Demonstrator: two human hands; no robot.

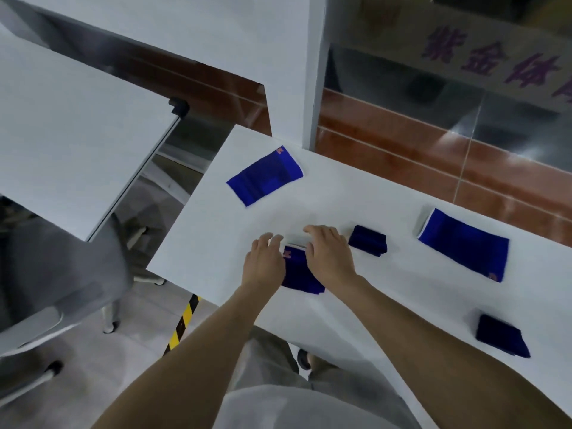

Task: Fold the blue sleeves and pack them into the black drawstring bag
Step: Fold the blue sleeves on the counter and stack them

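A blue sleeve with a small orange mark lies on the white table between my hands. My left hand presses flat on its left edge and my right hand rests on its right edge, fingers spread over its far end. Two more blue sleeves lie flat: one at the far left, one at the right. Two dark folded sleeves sit on the table, one just right of my right hand, one near the front right. No black drawstring bag is in view.
A second white table stands to the left across a gap. A grey chair sits under it. Yellow-black tape marks the floor. A white post and a glass wall stand behind the table.
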